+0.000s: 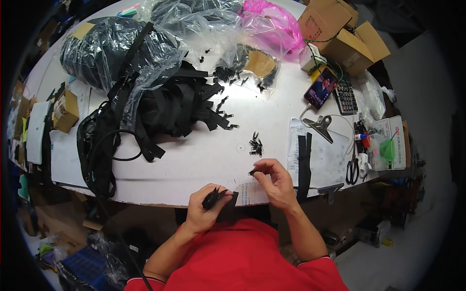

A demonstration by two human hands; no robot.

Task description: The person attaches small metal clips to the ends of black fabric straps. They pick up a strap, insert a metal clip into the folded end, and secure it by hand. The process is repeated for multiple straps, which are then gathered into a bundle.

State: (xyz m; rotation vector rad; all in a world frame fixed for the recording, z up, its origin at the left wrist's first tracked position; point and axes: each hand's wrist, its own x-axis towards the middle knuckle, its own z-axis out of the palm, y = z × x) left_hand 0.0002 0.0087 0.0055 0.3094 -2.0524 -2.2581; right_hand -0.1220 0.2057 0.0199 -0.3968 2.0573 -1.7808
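My left hand (pixel 198 211), at the table's near edge, is closed round a bunch of black zipper tape (pixel 212 198); the ends stick out past the thumb. To its right, just over the tabletop, my right hand (pixel 279 188) pinches a small black zipper slider (pixel 252 172) between thumb and fingertips. The two hands are apart. Beyond the right hand lies a small pile of black zipper sliders (pixel 256 145). A large heap of black zipper tapes (pixel 170 106) covers the left middle of the table, with several sliders at its right-hand ends.
Plastic bags of black material (pixel 114 51) fill the back left. A pink bag (pixel 276 22) and cardboard boxes (pixel 352 46) stand at the back. On the right are a phone (pixel 321 88), a calculator (pixel 345 96), a clipboard (pixel 324 157) with a black strip (pixel 304 165), and scissors (pixel 352 169).
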